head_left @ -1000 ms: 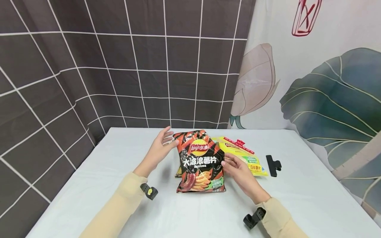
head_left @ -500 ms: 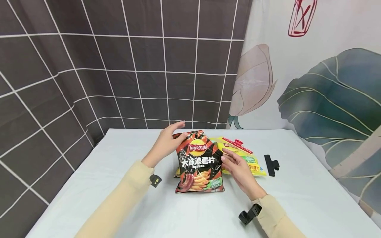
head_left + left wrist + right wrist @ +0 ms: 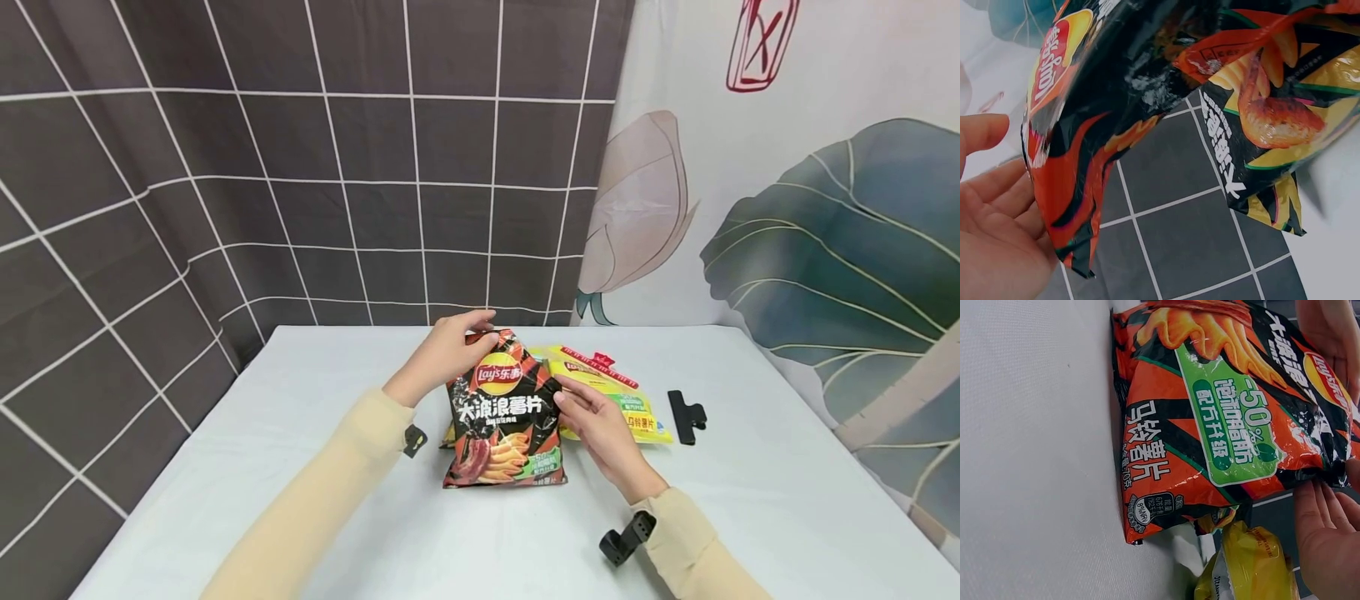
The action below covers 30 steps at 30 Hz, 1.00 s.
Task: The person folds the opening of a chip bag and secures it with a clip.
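A red-and-black Lay's chip bag [image 3: 498, 417] stands nearly upright on the table, front turned toward me. My right hand [image 3: 603, 425] pinches its right edge, thumb in front and fingers behind, as the right wrist view shows. At the top left corner is my left hand [image 3: 450, 350], its fingers reaching behind the bag. In the left wrist view, a gap parts the left thumb [image 3: 985, 132] from the bag. Behind it stands a second chip bag [image 3: 1260, 125], black and gold with a chicken wing picture, mostly hidden in the head view.
A yellow chip bag [image 3: 637, 408] lies behind to the right, a red sealing clip [image 3: 600, 365] across its top. Further right, a black clip [image 3: 686, 417] lies on the white table [image 3: 780, 467]. A dark checked curtain [image 3: 375, 208] hangs behind.
My left hand has moved right and inward over the chip bag's top left corner. The right hand keeps its hold at the right edge, and the bag has barely moved.
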Motion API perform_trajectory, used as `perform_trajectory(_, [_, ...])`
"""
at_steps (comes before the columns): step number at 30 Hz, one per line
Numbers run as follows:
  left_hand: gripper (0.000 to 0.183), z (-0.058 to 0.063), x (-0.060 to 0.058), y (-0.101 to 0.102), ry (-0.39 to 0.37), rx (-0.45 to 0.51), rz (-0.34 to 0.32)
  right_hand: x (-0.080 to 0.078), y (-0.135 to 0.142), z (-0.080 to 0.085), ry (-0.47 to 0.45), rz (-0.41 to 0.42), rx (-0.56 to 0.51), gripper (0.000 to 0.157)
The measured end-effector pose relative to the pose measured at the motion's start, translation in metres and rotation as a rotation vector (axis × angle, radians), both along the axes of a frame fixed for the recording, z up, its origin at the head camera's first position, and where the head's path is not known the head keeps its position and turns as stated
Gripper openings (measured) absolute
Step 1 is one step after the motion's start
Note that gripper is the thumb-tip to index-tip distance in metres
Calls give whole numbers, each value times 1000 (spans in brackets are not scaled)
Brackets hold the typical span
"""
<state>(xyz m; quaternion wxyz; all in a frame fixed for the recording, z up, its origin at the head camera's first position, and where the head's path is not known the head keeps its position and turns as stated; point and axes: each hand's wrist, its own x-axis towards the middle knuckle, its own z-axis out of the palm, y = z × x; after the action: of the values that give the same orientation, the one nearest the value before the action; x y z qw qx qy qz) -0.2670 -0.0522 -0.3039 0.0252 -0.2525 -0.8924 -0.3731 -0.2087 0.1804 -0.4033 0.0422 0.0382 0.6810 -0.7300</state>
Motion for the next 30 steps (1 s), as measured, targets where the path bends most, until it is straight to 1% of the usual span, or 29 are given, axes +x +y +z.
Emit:
perform_trajectory(6, [41, 2, 0, 8, -1, -78, -8, -1, -2, 1, -9, -9, -16, 55])
perform_trajectory(9, [34, 2, -1, 10, 13, -85, -16, -1, -3, 1, -13, -18, -22, 54])
perform_trajectory(16, [22, -4, -5, 11, 31, -35, -19, -3, -4, -4, 0, -55, -28, 49])
perform_trajectory(19, [18, -5, -6, 11, 50, -17, -15, -3, -4, -5, 10, -73, -25, 47])
perform_trajectory(23, [16, -5, -6, 12, 78, -9, -13, -3, -4, -7, 29, -91, -17, 45])
perform_trajectory(30, [15, -7, -7, 12, 116, 24, -44, -2, -4, -8, 80, -105, 20, 38])
